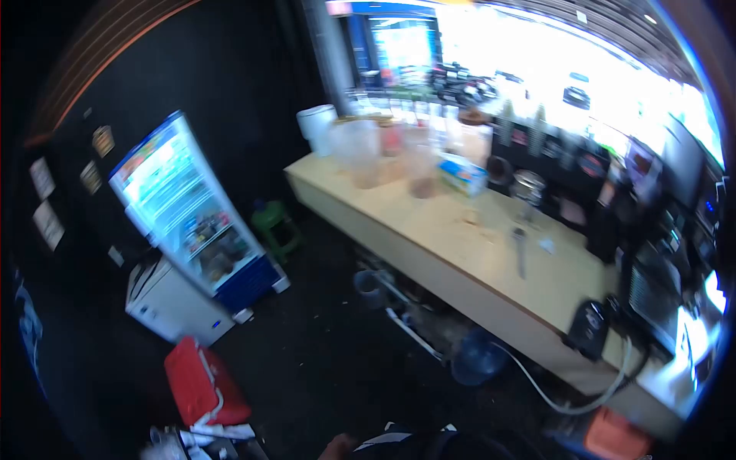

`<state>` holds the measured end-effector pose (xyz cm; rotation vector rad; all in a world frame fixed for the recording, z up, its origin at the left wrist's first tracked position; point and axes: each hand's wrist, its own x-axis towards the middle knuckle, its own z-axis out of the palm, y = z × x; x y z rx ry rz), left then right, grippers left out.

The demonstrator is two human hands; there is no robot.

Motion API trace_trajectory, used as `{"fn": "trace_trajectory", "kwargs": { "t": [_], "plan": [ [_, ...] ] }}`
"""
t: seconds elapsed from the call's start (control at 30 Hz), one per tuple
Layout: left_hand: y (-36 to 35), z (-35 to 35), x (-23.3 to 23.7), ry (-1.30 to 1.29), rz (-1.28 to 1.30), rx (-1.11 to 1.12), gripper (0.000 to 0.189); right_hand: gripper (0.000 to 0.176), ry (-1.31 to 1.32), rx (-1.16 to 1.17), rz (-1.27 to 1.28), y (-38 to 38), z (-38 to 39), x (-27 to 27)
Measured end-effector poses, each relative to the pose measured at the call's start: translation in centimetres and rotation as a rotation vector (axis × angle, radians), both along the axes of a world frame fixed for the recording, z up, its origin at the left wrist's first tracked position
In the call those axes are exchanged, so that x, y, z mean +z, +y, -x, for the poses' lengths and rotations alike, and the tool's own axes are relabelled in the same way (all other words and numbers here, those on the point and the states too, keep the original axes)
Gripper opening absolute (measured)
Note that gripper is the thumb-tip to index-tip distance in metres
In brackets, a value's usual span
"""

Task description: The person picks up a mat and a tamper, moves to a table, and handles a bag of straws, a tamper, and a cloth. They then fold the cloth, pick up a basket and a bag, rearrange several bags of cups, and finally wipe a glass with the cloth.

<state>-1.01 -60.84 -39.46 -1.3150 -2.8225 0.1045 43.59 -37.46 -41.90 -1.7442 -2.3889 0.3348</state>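
Note:
A small part of my left hand (337, 446) shows at the bottom edge, beside my dark clothing with white patches. It is blurred and cut off by the frame, so its fingers cannot be made out, nor whether it holds anything. Nearest to it on the left are a red cooler box (195, 383) and some white items on a dark surface. My right hand is out of view. To the right stretches a long light wooden counter (475, 245), out of reach of the visible hand.
On the counter stand clear containers (422, 165), a blue-and-yellow box (464, 175), a long utensil (520, 253) and a black device (589, 330). A glass-door fridge (192, 199), white chest (176, 299) and green stool (277, 228) line the left. A bucket (479, 356) and cable are below.

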Motion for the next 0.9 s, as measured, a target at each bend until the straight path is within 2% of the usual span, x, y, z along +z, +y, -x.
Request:
{"fn": "trace_trajectory", "kwargs": {
  "t": [0.03, 0.07, 0.13, 0.17, 0.2, 0.23, 0.27, 0.33, 0.4, 0.47, 0.57, 0.63, 0.67, 0.73, 0.77, 0.8, 0.83, 0.87, 0.9],
  "plan": [
    [-3.9, 2.7, 0.6, -0.755, 0.050, 0.092, 0.036, 0.044, -0.047, 0.271, 0.353, 1.9, 3.5, -0.1],
    [-6.5, 3.2, 0.4, -0.976, -0.115, 0.235, 0.034, 0.044, -0.088, 0.391, 0.526, 3.4, 6.4, -0.5],
    [-11.6, 2.0, -1.4, -1.383, -0.776, 0.332, 0.032, 0.044, -0.150, 0.561, 0.669, 5.9, 12.4, -1.6],
    [-11.2, 1.7, -1.8, -1.375, -0.833, 0.405, 0.032, 0.044, -0.182, 0.631, 0.689, 7.0, 14.8, -1.9],
    [-10.7, 2.4, -2.2, -1.014, -0.232, 0.308, 0.032, 0.044, -0.214, 0.698, 0.698, 7.9, 17.1, -2.5],
    [-10.1, 3.8, -0.4, -0.638, 0.367, 0.206, 0.033, 0.044, -0.256, 0.762, 0.696, 8.8, 18.7, -3.4],
    [-10.9, 1.8, 1.9, -0.746, -0.077, 0.791, 0.036, 0.043, -0.314, 0.831, 0.678, 10.0, 20.3, -4.1],
    [-10.1, -0.5, 3.8, -0.863, -0.354, 1.044, 0.040, 0.043, -0.434, 0.986, 0.592, 13.4, 22.9, -7.6],
    [-9.6, -3.1, 2.9, -1.046, -0.547, 1.201, 0.043, 0.043, -0.571, 1.166, 0.419, 17.5, 26.2, -12.6],
    [-8.8, -6.9, 3.3, -1.011, -0.666, 1.326, 0.044, 0.043, -0.666, 1.338, 0.261, 21.3, 31.5, -17.5],
    [-7.3, -13.8, 2.7, -0.885, -0.767, 1.498, 0.045, 0.038, -0.636, 1.314, 0.601, 23.0, 43.7, -3.4],
    [-5.4, -19.2, 3.2, -0.872, -0.678, 1.786, 0.046, 0.033, -0.715, 1.472, 0.531, 21.4, 51.1, -1.8],
    [-4.8, -22.6, 1.6, -0.873, -0.703, 1.848, 0.046, 0.028, -0.753, 1.554, 0.486, 20.6, 53.7, -1.8],
    [-3.2, -27.5, -2.3, -1.088, -0.489, 1.778, 0.045, 0.029, -0.591, 1.498, 0.454, 17.2, 58.4, 2.5],
    [-1.8, -28.6, -1.8, -1.087, -0.511, 1.822, 0.045, 0.027, -0.501, 1.514, 0.452, 15.7, 60.4, 3.0],
    [0.0, -30.1, -1.2, -1.184, -0.636, 1.990, 0.045, 0.025, -0.414, 1.523, 0.454, 14.3, 61.5, 3.7],
    [1.9, -31.2, 0.3, -1.276, -0.768, 2.150, 0.045, 0.025, -0.431, 1.559, 0.456, 12.7, 62.3, 3.7],
    [3.8, -31.8, 0.7, -1.276, -0.812, 2.238, 0.034, 0.024, -0.480, 1.554, 0.514, 10.9, 63.3, 2.6],
    [4.9, -32.4, 1.2, -1.276, -0.839, 2.265, 0.034, 0.022, -0.530, 1.545, 0.565, 9.7, 64.2, 1.7]
  ]
}}
